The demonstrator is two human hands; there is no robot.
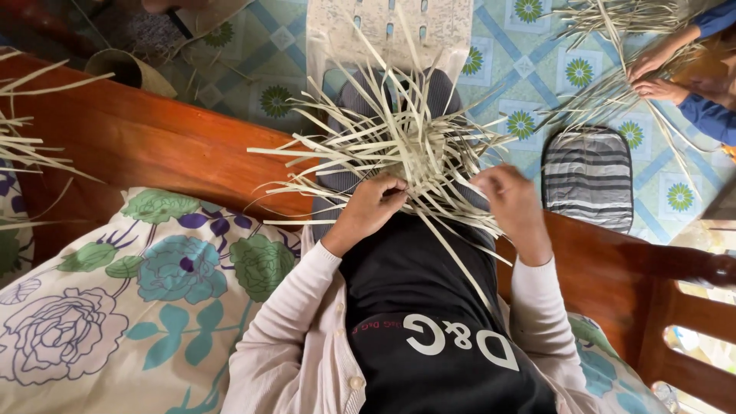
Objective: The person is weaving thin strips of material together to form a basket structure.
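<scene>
Tiled floor [537, 69] in pale green with blue lines and flower medallions below, a wooden bed frame [153, 138] of reddish brown across the view, a floral bedspread [138, 299] nearer than the frame. Over the lap, just beyond the frame's edge, a half-woven piece of pale straw strips [406, 146], plaited tight at its centre and fanning out loose on every side. Left hand [373, 201] curled closed on the near edge of the weave, fingers pinching a few strips; right hand [512, 201] on the other side of the weave, partly closed with thumb and fingers pressed to the strips, exact grip hard to tell. Judged as mid-plaiting, with the woven centre held firm while loose ends get crossed; likely to call next for lifting one free strip over its neighbour and pulling it snug without letting the centre slacken. Strips flat, narrow, dry-looking, cream to light tan, springy enough to stick out straight. Beyond the weave, a pale woven mat [387, 34] on the floor; to the weave's right, a striped grey cushion [589, 176]. Farther right of the cushion, another person's hands [655, 73] in blue sleeves working a second bundle of strips [613, 31].
</scene>
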